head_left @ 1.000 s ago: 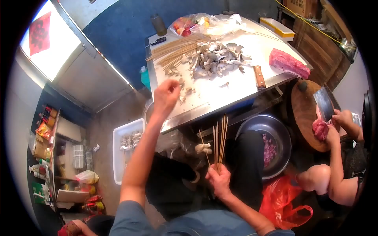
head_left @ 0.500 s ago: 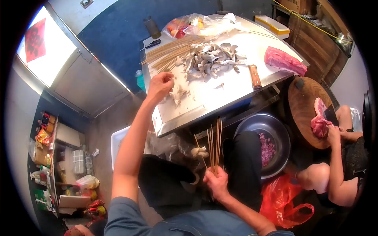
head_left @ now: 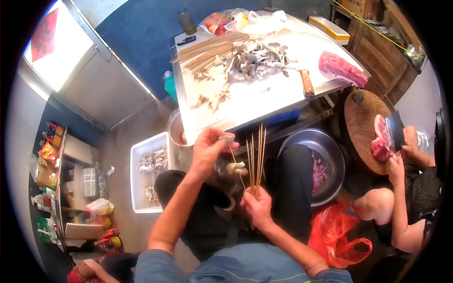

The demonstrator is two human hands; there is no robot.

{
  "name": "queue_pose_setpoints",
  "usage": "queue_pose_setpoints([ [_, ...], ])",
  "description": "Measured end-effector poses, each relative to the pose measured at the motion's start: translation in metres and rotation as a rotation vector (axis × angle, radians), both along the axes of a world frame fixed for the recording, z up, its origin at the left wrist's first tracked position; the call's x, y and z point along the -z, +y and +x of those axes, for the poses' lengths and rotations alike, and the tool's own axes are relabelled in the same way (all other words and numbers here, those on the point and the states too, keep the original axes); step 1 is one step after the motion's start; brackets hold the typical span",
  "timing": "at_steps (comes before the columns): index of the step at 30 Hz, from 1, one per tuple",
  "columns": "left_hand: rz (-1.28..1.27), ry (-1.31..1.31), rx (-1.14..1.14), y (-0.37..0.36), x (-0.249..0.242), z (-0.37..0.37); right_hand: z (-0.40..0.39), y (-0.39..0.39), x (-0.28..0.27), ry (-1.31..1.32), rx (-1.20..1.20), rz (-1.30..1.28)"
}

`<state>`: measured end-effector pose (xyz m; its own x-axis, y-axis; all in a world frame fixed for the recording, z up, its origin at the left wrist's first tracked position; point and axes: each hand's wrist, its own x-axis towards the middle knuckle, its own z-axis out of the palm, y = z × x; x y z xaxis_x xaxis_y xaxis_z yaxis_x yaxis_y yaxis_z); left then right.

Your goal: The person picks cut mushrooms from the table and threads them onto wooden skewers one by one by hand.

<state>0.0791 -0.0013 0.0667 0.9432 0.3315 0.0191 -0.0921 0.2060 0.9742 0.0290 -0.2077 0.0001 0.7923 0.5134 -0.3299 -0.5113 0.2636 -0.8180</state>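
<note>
My left hand [head_left: 207, 150] pinches a small grey mushroom piece [head_left: 227, 138] right at the tip of a single bamboo skewer. Lower on that skewer sits a threaded oyster mushroom [head_left: 236, 168]. Wrapped round the lower ends of several bamboo skewers [head_left: 255, 162] is my right hand [head_left: 258, 206], which also grips the one bearing the mushroom. The other skewers are bare and point upward. Beyond my hands, a pile of oyster mushrooms [head_left: 258, 61] lies on the table [head_left: 283, 96], with loose pieces [head_left: 214, 101] near its left side.
More skewers [head_left: 207, 54], a knife [head_left: 306, 83] and raw meat [head_left: 342, 69] lie on the table. A white tray [head_left: 134, 177] holds filled skewers. Beside my leg stands a bowl [head_left: 337, 162] of chopped pieces. At right, another person cuts meat on a round board [head_left: 361, 122].
My left hand has come back from the table toward the skewers, bringing a mushroom piece to one tip. My right hand stays nearly still. The view has shifted, uncovering the white tray.
</note>
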Motion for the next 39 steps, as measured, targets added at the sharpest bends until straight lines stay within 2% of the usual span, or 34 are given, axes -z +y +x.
queue_pose_setpoints([
  [4,-0.121,0.001,-0.008,-0.011,0.003,-0.01,0.0,0.001,0.004,-0.004,0.009,0.01],
  [9,-0.13,-0.017,-0.021,-0.017,0.003,-0.012,-0.001,0.002,0.012,-0.063,0.03,-0.013],
  [14,-0.119,0.004,0.014,-0.017,0.011,-0.018,0.0,0.001,0.012,0.003,0.048,0.006],
  [17,0.007,0.031,0.127,-0.014,0.011,-0.022,0.001,0.002,0.01,0.029,0.075,0.005],
  [19,0.109,0.179,0.312,-0.013,0.002,-0.025,0.001,0.003,0.014,0.043,0.093,0.017],
  [21,0.156,0.233,0.314,-0.008,-0.006,-0.019,0.003,0.003,0.015,0.06,0.115,0.031],
  [25,0.777,0.088,-0.067,0.012,-0.036,0.027,0.005,0.001,0.011,0.041,0.056,-0.023],
  [26,0.858,-0.024,-0.152,0.022,-0.038,0.047,0.005,0.002,0.011,0.028,0.049,-0.024],
  [29,1.036,-0.158,-0.269,0.043,-0.044,0.109,0.004,0.001,0.01,0.037,0.039,-0.037],
  [30,1.191,-0.199,-0.289,0.056,-0.04,0.131,0.004,0.001,0.013,0.03,0.036,-0.046],
  [33,1.493,-0.104,-0.325,0.073,-0.029,0.177,0.004,0.002,0.011,0.029,0.061,-0.054],
  [34,1.491,-0.111,-0.319,0.073,-0.028,0.184,0.004,0.002,0.012,0.034,0.055,-0.066],
  [36,1.553,0.045,-0.209,0.074,-0.024,0.196,0.003,0.003,0.015,0.024,0.062,-0.052],
  [39,1.533,-0.073,-0.227,0.077,-0.019,0.201,0.004,0.002,0.019,0.006,0.049,-0.053],
])
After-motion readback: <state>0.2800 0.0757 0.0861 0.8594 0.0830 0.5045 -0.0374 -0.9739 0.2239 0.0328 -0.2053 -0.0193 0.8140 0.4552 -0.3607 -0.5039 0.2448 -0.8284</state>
